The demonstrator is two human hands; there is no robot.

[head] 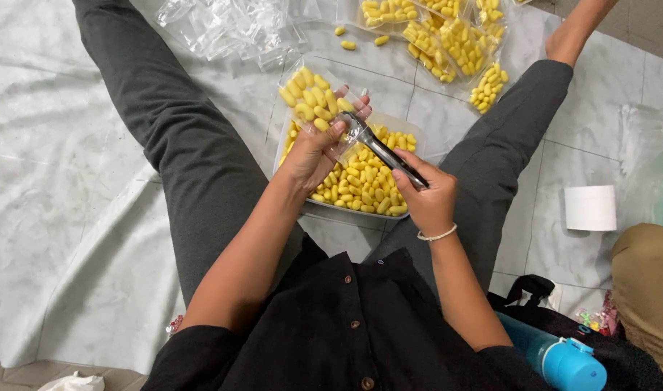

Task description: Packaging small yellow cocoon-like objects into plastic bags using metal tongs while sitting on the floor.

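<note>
My left hand [318, 148] grips a clear plastic bag [313, 93] partly filled with small yellow oval pieces. My right hand [427, 195] holds the handle of a metal scoop [381, 148] whose head sits at the bag's mouth. Both hands hover over a tray [360, 211] heaped with the same yellow pieces, set on the floor between my outstretched legs in grey trousers.
Several filled bags of yellow pieces [447, 40] lie at the far side, with a heap of empty clear bags [230, 27] to their left. A white tape roll [590, 208] lies at right, a blue bottle [563, 358] and dark bag at bottom right.
</note>
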